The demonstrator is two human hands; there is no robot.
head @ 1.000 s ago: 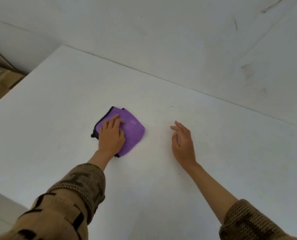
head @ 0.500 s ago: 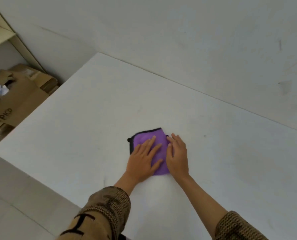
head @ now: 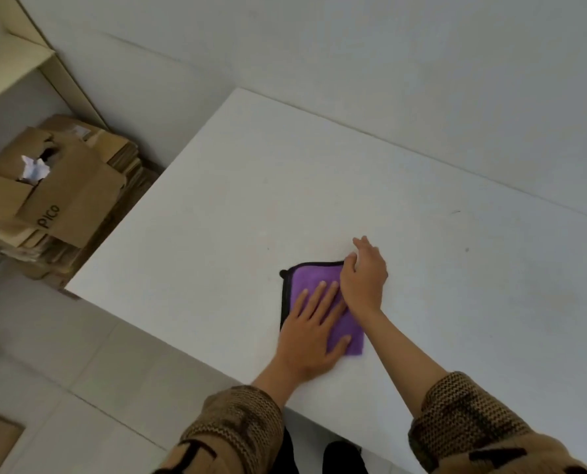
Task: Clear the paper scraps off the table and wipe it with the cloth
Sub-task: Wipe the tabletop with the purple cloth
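Observation:
A purple cloth [head: 310, 278] with black edging lies flat on the white table [head: 251, 200], close to the table's near edge. My left hand [head: 310, 333] rests palm down on the cloth with its fingers spread. My right hand [head: 363, 275] covers the cloth's far right corner, fingers stretched past it onto the bare table and slightly blurred. I cannot tell whether its thumb pinches the corner. No paper scraps show on the table. A crumpled white paper [head: 35, 169] sits in a cardboard box on the floor to the left.
The open cardboard box [head: 73, 200] stands on a stack of flattened cardboard beside the table's left end. A pale shelf [head: 11, 53] is at the top left. The wall [head: 387, 63] runs along the table's far edge. Tiled floor [head: 80, 371] lies below the near edge.
My left hand has slid the cloth toward the near edge. My right hand came from the bare table onto the cloth, then shifted to its far right corner. My view swung left.

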